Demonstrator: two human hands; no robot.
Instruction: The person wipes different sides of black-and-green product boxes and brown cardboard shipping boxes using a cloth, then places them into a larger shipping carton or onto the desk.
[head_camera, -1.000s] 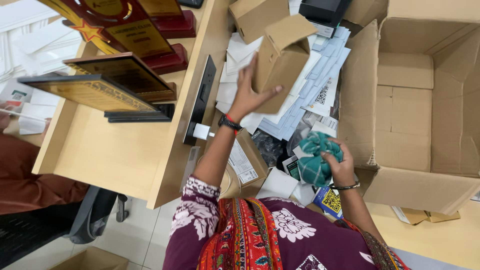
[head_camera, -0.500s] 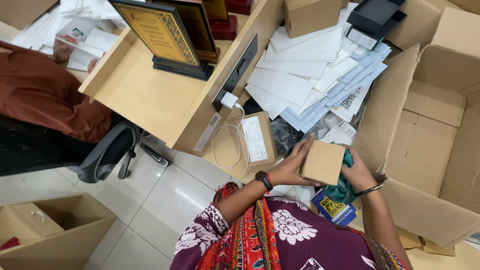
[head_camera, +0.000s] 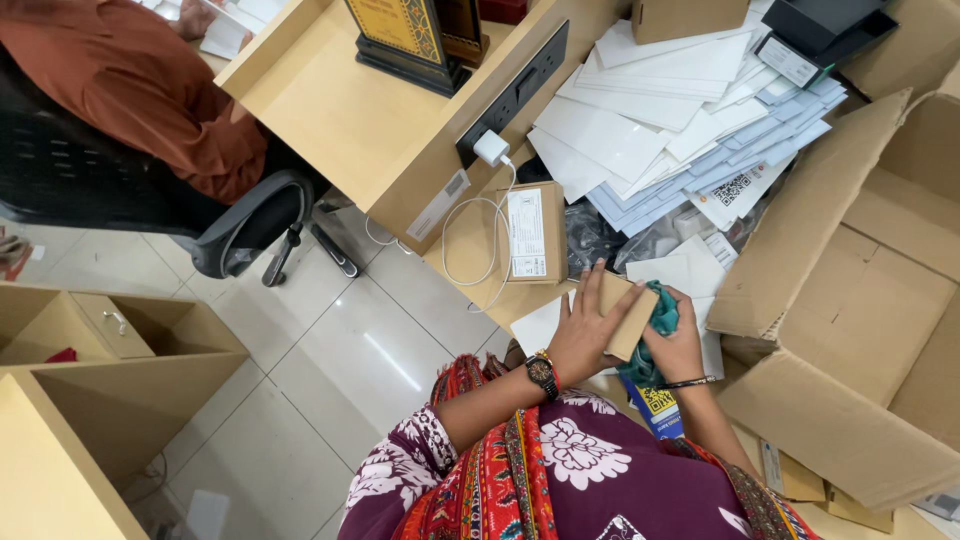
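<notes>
- Far left: a seated person (head_camera: 150, 100) in a rust top on a dark chair (head_camera: 250, 225) — not part of the handling.
- Desk (head_camera: 330, 110): plaques (head_camera: 410, 35) at the back; a white charger (head_camera: 491, 148) in the socket strip, cable looping down beside a flat box (head_camera: 533, 232).
- Left hand (head_camera: 585, 335) — a second ago up among the papers (head_camera: 650, 130) gripping the small box (head_camera: 630, 315), now drawn down close to the body, fingers spread flat over that box, clasping it.
- Right hand (head_camera: 678, 345) closed on the teal cloth (head_camera: 662, 315), pressed against the box's right side; earlier the two were apart.
- So box and cloth have come together, in front of the chest.
- Right: big carton (head_camera: 850, 300), flaps open.
</notes>
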